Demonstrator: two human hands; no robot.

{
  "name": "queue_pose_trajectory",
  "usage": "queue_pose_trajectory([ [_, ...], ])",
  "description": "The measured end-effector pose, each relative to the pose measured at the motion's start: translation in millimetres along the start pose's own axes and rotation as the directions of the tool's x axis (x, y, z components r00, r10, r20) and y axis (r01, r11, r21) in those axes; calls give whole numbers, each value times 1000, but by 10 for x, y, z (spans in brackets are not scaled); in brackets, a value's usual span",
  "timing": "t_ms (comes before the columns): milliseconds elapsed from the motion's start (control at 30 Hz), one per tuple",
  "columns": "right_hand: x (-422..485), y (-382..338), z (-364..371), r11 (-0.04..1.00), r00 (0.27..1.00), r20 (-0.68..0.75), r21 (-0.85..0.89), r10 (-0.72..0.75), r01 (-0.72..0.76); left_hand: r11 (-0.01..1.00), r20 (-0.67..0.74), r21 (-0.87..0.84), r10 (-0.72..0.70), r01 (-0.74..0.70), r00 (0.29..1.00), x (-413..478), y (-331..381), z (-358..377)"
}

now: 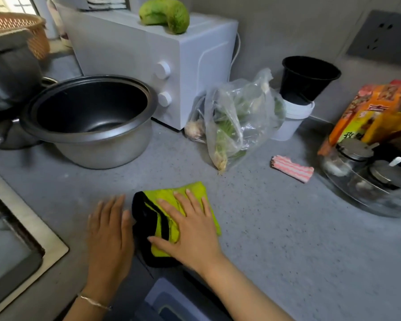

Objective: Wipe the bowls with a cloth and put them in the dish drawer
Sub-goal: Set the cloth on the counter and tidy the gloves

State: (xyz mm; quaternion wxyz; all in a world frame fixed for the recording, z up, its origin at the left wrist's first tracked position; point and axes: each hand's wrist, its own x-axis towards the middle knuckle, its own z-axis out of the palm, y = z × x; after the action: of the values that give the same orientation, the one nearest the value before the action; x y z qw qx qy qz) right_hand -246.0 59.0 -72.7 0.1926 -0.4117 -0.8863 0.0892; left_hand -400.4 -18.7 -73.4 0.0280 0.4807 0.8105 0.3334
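- Two hands lie flat, palms down. The right hand (190, 228) presses the green, black-edged cloth (198, 188) onto the worktop (276, 228), its fingers (178, 205) straight and spread wide, curled round nothing.
- The left hand (109, 230) rests on the bare worktop, fingers (116, 205) straight and close together, holding nothing. Its thumb lies against the cloth's black edge.
- My guess at the reason: the cloth is being flattened or folded into a pad, the left hand steadying its edge, ready for wiping.
- The cloth lies under the right fingers, its far green edge showing just beyond their tips. It sits immediately to the thumb side of the left fingers.
- No bowl shows plainly, and I cannot make out the dish drawer. A steel pot (102, 154) stands well beyond the left fingertips. A striped pink rag (292, 169) lies beyond the right fingers and out past the little finger.
- The wiping looks not yet begun.
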Motion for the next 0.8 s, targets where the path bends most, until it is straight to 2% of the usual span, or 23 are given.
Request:
queue_pose_trajectory([
  [200,-534,390,-292,991,991,-36,12,131,-131,992,47,-59,116,-113,992,-262,504,239],
  [333,-1171,989,-709,939,937,-88,-25,339,-342,987,129,-51,159,-153,979,-418,728,359],
  [400,-1567,1348,-981,876,874,-112,-41,473,-480,984,150,-60,173,-166,973,-485,807,378],
  [500,-2044,1725,-1324,718,705,-192,-4,683,-696,979,177,-105,189,-172,966,-632,916,414],
  [567,-2124,1741,-1395,642,620,-231,27,750,-766,977,198,-138,188,-163,962,-743,960,459],
  [667,-1972,1467,-1314,571,550,-220,42,806,-820,977,241,-113,202,-179,949,-891,974,516],
  [733,-1832,1147,-1164,603,586,-185,48,789,-796,979,257,-89,203,-186,945,-926,970,529],
  [800,-1716,745,-948,698,688,-148,22,710,-716,977,258,-91,211,-193,943,-923,973,525],
])
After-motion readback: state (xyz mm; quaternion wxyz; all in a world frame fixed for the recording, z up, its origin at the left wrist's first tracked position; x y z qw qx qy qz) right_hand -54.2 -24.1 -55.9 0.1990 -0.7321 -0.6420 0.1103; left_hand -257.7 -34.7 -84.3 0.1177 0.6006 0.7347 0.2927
